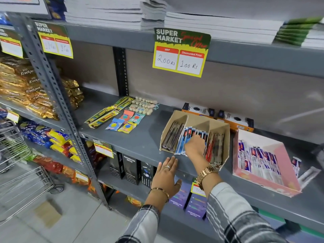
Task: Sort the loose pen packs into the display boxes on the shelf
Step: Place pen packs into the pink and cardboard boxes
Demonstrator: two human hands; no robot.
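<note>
A tan cardboard display box (201, 120) with three compartments stands on the grey shelf (145, 139). Dark pen packs (171, 137) fill its left slot, blue packs (188, 135) the middle, red and dark packs (216, 148) the right. My right hand (194, 146) reaches into the middle slot, fingers curled on the blue packs. My left hand (166, 172) lies flat, fingers apart, on the shelf's front edge just below the box. A pink display box (284, 155) of white and blue pen packs sits to the right, with loose packs (303, 169) beside it.
Orange and white cartons (219, 114) stand behind the tan box. Yellow packs and small eraser packets (122, 120) lie at the shelf's left. Price cards (180, 51) hang from the shelf above. Bottle boxes (129, 167) fill the lower shelf. A wire trolley (15, 155) stands at left.
</note>
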